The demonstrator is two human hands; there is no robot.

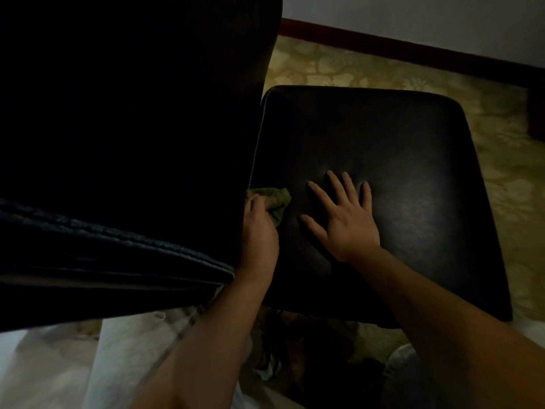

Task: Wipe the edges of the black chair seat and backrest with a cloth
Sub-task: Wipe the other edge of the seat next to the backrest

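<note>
The black backrest (132, 128) fills the left side of the view, very dark, with a stitched seam (118, 237) running across its near edge. Below it, light-coloured trousers (126, 364) show at the bottom left.

Just right of the backrest, the left hand (259, 228) reaches in along the line where the backrest meets the seat. Its fingers are curled round a bunched green cloth (275, 199), which is pressed against the seat's left edge, right up against the backrest. Part of the cloth sticks out past the fingers and lies on the seat.

Near it to the right, the right hand (345, 219) lies flat on the seat, palm down, fingers straight and spread, holding nothing. The two hands are close but not touching.

The black seat (398, 137) spreads out under both hands, smooth and slightly shiny, with rounded corners at the far side. Around it is a yellowish patterned carpet (501, 160). A dark red skirting board (413, 51) runs along the foot of a pale wall (442, 16) at the top right.
</note>
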